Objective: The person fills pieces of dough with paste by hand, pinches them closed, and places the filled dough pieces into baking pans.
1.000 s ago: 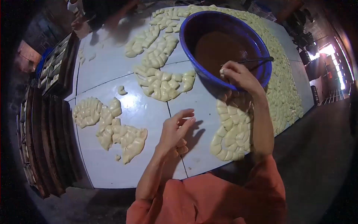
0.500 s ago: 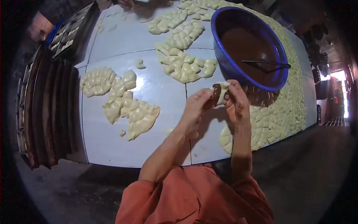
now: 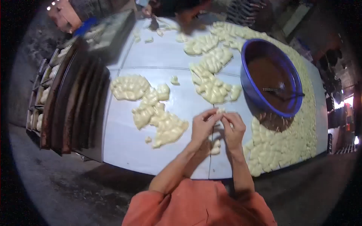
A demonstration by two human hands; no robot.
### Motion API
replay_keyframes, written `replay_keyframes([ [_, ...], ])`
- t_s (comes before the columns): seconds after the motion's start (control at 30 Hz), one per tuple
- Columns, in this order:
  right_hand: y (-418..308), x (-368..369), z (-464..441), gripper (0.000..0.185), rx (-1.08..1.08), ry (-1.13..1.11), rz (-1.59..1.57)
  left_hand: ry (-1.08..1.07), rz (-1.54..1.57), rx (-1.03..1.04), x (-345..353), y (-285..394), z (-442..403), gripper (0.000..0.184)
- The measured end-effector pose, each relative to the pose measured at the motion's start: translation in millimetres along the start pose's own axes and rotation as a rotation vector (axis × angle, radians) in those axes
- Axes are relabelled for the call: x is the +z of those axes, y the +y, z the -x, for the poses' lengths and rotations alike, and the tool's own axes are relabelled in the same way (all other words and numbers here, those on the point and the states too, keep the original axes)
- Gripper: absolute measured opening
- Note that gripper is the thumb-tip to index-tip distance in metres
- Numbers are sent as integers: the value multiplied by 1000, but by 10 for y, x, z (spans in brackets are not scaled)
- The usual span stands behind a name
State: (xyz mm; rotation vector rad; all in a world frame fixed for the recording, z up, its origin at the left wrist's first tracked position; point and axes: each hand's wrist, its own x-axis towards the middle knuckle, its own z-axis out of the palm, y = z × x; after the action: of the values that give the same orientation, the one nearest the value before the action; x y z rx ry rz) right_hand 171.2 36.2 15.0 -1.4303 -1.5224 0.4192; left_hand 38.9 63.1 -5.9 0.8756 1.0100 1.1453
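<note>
My left hand and my right hand meet over the white table, fingertips closed on one small piece of pale dough. Most of that piece is hidden behind the fingers, and no brown filling shows on it. Just below my hands, a small strip of dough lies on the table. To the right stands a blue basin of brown filling, with a dark stick-like utensil resting in it.
Flattened dough pieces lie in clusters at left and centre; a broad sheet of pieces covers the right side. Dark trays stand upright at the left, near a rack holding dough. Another person's hand is at the far edge.
Brown filling visible between my hands earlier no longer shows, and the dough is pinched at the fingertips. The camera view has shifted, so the table appears lower and farther right.
</note>
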Motion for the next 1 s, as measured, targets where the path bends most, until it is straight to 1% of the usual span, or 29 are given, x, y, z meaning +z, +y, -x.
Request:
replay_keyframes([
  [0.07,32,32,-31,15,158,-46,-188,-79,228,-80,-23,25,-43,33],
  [0.1,17,19,-45,15,134,-39,-201,-81,220,-53,-71,98,-74,33],
  [0.17,-37,-34,-64,20,285,-178,-319,-161,131,-278,-175,256,-118,34],
  [0.2,-64,-71,-72,20,270,-172,-323,-165,126,-263,-215,321,-129,34],
  [0.27,-133,-144,-63,30,99,-336,-387,-187,42,-295,-287,421,-132,32],
  [0.3,-160,-162,-37,38,65,-367,-359,-199,31,-294,-307,421,-139,31],
  [0.33,-117,-145,-21,38,64,-360,-358,-205,28,-293,-298,413,-122,31],
  [0.4,-12,-103,6,37,53,-258,-302,-209,30,-234,-245,423,-53,33],
  [0.43,-1,-123,-12,31,76,-255,-381,-212,-20,-184,-214,434,-5,36],
  [0.47,5,-123,-25,31,84,-248,-377,-220,-20,-192,-195,442,9,36],
  [0.53,3,-106,-8,23,-45,-132,-289,-289,10,-195,-194,455,19,37],
  [0.6,-38,-78,21,22,-43,-100,-281,-346,30,-216,-228,439,-21,34],
  [0.67,-73,-4,76,25,17,-28,-497,-392,29,-215,-253,415,-25,31],
  [0.7,-143,53,113,26,122,55,-609,-395,-29,-205,-243,466,11,30],
  [0.73,-72,52,135,26,127,53,-612,-391,-30,-210,-249,427,19,30],
  [0.8,79,49,158,20,11,61,-363,-429,-21,-201,-240,319,26,30],
  [0.83,68,70,161,16,-6,138,-340,-432,-24,-193,-209,282,40,31],
  [0.87,69,76,155,16,-3,138,-340,-432,-24,-196,-179,254,60,31],
  [0.93,79,70,154,16,-17,242,-208,-438,102,-175,-83,301,135,31],
  [0.97,87,69,149,16,-14,243,-207,-389,115,-139,-18,340,187,33],
  [1.0,97,71,148,17,-20,239,-217,-391,114,-145,-21,326,175,33],
])
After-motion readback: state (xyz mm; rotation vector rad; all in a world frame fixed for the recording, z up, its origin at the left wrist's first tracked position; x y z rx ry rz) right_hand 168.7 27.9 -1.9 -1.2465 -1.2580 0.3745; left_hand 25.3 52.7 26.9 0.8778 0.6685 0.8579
